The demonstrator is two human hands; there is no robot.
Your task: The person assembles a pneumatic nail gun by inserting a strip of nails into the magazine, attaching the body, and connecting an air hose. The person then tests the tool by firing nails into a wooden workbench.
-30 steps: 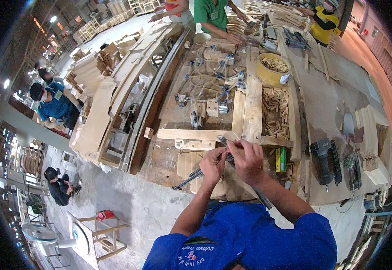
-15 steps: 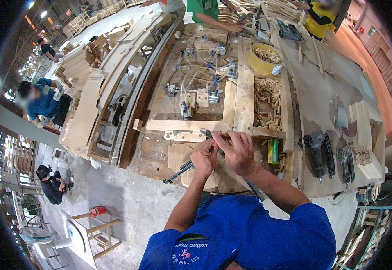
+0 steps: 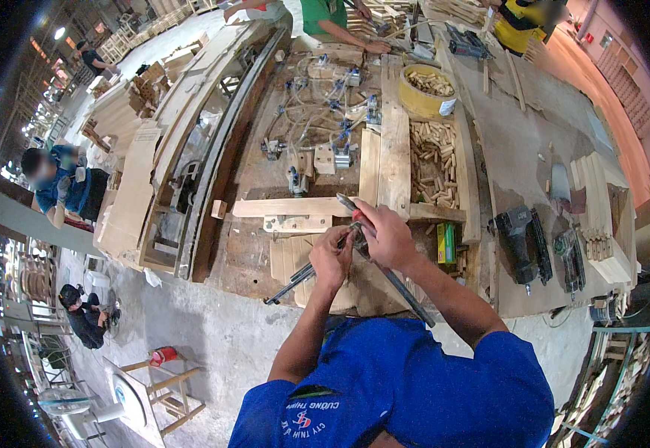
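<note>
Red-and-grey hand tool [image 3: 346, 202] is gripped in the right hand [image 3: 390, 237] in the head view, over the bench near a wooden strip [image 3: 287, 207]; the left hand's [image 3: 330, 261] fingers are pinched closed just beside it, on what cannot be told. Dark rods [image 3: 292, 285] are seen jutting out left of the left hand, and a dark bar [image 3: 407, 297] beside the right forearm. Work at the fingertips is judged under way, unfinished; what is done or left cannot be told.
</note>
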